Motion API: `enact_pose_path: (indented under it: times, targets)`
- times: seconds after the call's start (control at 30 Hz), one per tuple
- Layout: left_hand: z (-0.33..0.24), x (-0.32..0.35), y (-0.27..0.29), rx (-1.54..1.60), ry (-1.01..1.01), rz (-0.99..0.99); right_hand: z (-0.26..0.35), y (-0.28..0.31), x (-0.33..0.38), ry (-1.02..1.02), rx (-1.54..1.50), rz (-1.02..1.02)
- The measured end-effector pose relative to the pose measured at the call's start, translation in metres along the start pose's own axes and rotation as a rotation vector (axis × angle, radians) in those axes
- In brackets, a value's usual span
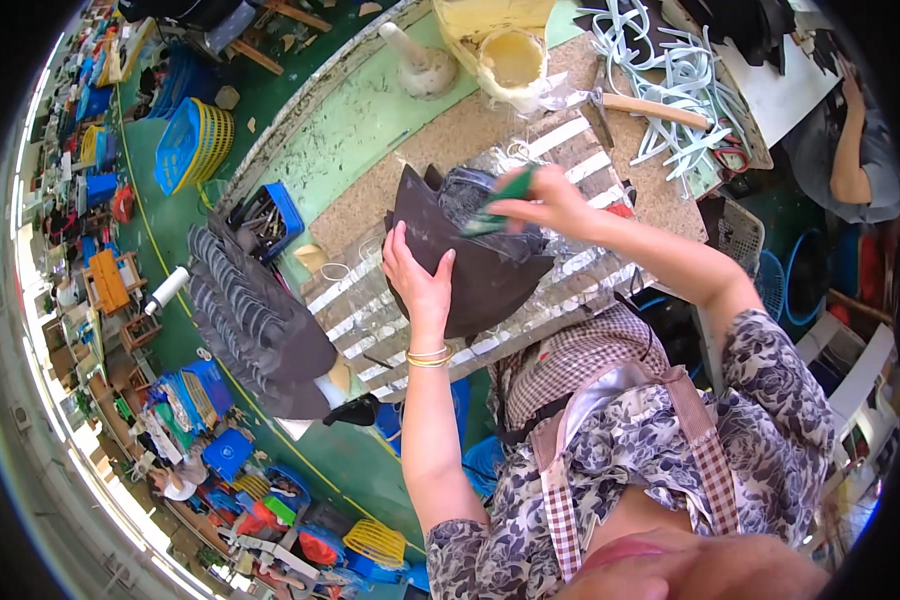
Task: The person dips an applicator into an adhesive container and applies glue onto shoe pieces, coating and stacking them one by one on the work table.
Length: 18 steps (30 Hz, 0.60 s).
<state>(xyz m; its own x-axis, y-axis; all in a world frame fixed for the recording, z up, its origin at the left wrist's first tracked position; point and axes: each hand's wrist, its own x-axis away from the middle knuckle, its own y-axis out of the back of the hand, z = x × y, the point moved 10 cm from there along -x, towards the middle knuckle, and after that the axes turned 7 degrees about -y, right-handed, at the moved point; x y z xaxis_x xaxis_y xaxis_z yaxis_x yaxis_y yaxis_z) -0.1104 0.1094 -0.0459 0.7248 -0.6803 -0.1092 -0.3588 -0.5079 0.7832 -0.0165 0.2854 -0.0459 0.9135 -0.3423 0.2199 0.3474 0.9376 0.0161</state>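
Observation:
A dark brown, curved flat piece (470, 270) lies over a striped board (370, 335) on the bench. Flat on its left part rests my left hand (418, 280), its fingers and thumb spread. My right hand (550, 205) grips a green flat tool (508, 205), blurred, whose exact kind I cannot make out. That tool is over the right side of the piece, beside a dark, shiny part (467, 192). To the left, a long row of overlapping dark pieces (255, 320) sits at the bench's edge.
A claw-like hammer (655, 108) lies beyond my right hand, near tangled pale blue strips (660, 70). A crusted pot (513, 65) and a whitish lump with a handle (425, 72) stand at the back. A blue tool box (288, 215) is left. A co-worker's arm (850, 150) shows at right.

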Motion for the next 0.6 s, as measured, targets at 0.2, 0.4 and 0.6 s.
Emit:
enact_pose_path:
  times: [0.2, 0.4, 0.6]
  targets:
    - [-0.023, -0.019, -0.017, -0.035, -0.030, 0.068, -0.011, 0.025, -0.094, 0.131, 0.321, -0.383]
    - [-0.022, -0.015, -0.016, -0.054, -0.076, 0.015, 0.016, 0.028, -0.021, 0.151, 0.200, -0.192]
    - [-0.019, -0.009, -0.009, 0.235, -0.026, -0.217, -0.010, 0.107, -0.017, 0.011, 0.021, -0.575]
